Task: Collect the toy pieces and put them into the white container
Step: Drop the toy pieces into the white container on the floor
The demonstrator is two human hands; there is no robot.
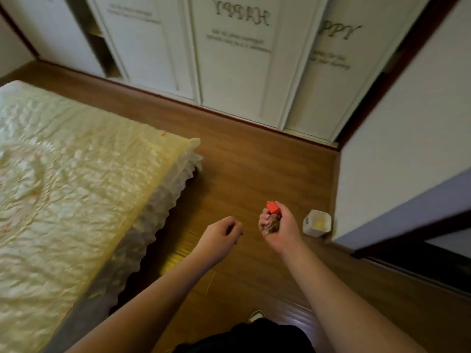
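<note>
Our right hand (276, 225) is curled into a fist around a small bundle of toy pieces: a bright red plastic block (273, 207) sticks up above the thumb and forefinger, and beneath it, inside the closed fingers, we can make out a few darker, brownish pieces (272, 222) too blurred to tell apart. Our left hand (220, 235) hangs just to the left of the right one, apart from it, its fingers loosely curled and relaxed, holding nothing and touching nothing.

Just to the right of the right hand, near but not touching it, the small white plastic container (316, 223) stands upright on the brown wooden floor (254, 169), close against the base of a pale wall (407, 149). Its top is open, and something pale yellowish shows inside; we cannot tell what it is.

To the left of the left hand lies a bed with a cream-yellow quilted cover (76, 187) and a ruffled white skirt (158, 212) along its edge. Beyond both hands, across the floor, stand white wardrobe doors (229, 72) with lettering on them.
</note>
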